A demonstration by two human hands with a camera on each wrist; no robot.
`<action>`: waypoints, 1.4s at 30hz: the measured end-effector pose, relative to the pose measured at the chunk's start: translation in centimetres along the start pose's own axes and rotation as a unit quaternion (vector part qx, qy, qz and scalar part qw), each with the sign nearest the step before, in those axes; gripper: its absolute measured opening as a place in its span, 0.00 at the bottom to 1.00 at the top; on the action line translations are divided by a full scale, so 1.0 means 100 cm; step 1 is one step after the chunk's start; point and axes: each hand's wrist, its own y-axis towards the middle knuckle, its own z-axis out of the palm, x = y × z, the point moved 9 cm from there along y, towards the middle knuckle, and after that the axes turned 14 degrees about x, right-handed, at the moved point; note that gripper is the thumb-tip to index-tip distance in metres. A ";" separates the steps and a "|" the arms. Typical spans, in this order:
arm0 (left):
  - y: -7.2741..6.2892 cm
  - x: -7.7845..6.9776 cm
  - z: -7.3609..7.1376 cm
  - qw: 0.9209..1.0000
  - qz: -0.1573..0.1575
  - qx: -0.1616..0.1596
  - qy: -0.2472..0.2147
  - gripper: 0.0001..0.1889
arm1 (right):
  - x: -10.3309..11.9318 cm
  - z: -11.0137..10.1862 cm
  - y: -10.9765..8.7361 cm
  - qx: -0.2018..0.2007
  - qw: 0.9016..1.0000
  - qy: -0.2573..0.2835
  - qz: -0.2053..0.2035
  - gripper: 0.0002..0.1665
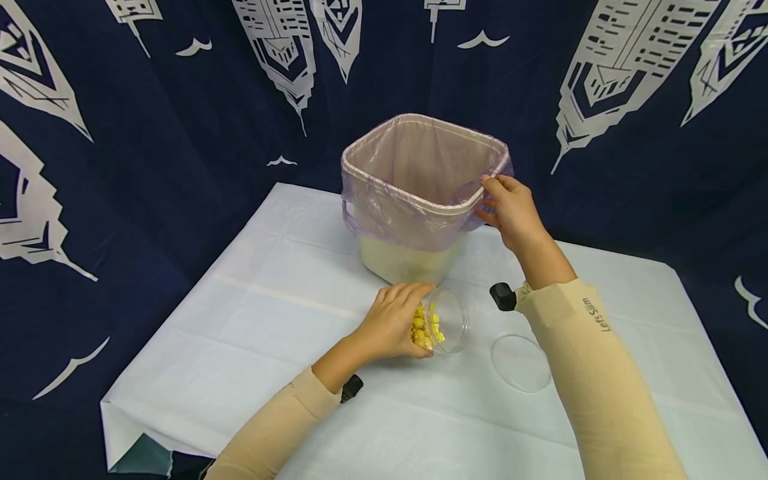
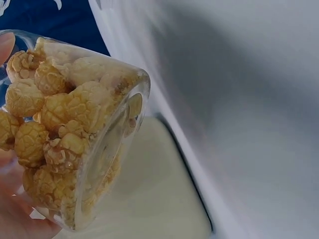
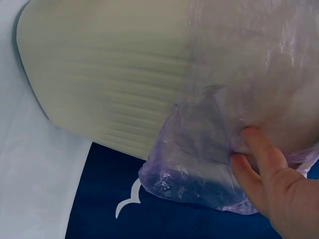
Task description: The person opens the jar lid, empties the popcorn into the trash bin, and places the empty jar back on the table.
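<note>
My left hand (image 1: 390,323) grips a clear jar (image 1: 455,321), tipped on its side with the mouth to the right in the head view. Yellow-brown popcorn (image 2: 60,114) fills its lower part. Just behind the jar stands a pale trash bin (image 1: 408,263), upright and lined with a thin purple trash bag (image 1: 390,213) folded over its rim. My right hand (image 1: 513,210) holds the bin's right rim corner, thumb on top and fingers outside against the bag. In the right wrist view, fingertips (image 3: 251,137) press on the bag's plastic.
A clear round lid or ring (image 1: 521,363) lies on the white-covered table (image 1: 270,293), right of the jar and close to my right forearm. A dark blue patterned cloth (image 1: 198,120) hangs behind the table. The table cover is folded at the front left corner.
</note>
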 end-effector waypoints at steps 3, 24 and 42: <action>-0.003 0.004 -0.006 0.999 -0.007 -0.009 -0.031 0.56 | -0.001 0.000 0.001 0.000 1.000 0.000 -0.001 0.37; -0.033 0.038 -0.109 0.902 0.016 -0.175 -0.395 0.54 | -0.002 -0.002 0.002 -0.013 1.000 -0.002 -0.005 0.35; -0.042 0.041 -0.231 0.895 -0.014 -0.283 -0.344 0.48 | -0.002 -0.001 0.002 -0.017 1.000 0.011 -0.005 0.32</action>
